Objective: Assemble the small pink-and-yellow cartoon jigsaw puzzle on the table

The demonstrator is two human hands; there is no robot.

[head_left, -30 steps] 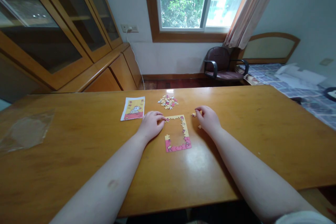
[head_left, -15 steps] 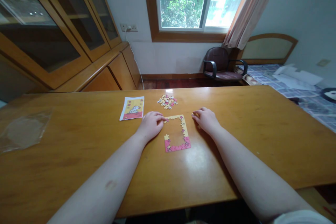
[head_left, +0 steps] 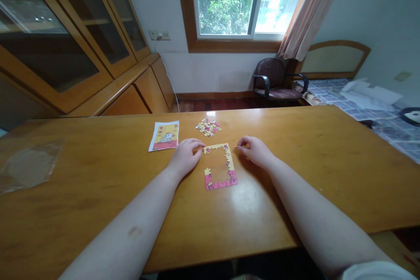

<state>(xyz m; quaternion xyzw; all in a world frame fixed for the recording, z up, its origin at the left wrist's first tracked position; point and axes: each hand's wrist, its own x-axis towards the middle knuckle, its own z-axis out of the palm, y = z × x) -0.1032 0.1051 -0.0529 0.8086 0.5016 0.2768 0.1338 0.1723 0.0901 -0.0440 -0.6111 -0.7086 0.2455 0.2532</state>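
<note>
Puzzle frame [head_left: 221, 180] lies between the hands. Left hand [head_left: 183, 157] slack-open, fingertips on its top-left corner; right hand [head_left: 254, 152] pinched beside it, contents unclear.

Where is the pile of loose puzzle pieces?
In the head view, the pile lies on the table, just beyond the puzzle frame and right of the picture card.

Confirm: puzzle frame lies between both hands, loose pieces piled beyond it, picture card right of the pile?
No. The head view shows the picture card left of the loose pieces, beyond the left hand. The rest holds: the puzzle frame lies between that hand and the right hand, with the loose pieces beyond it.
</note>
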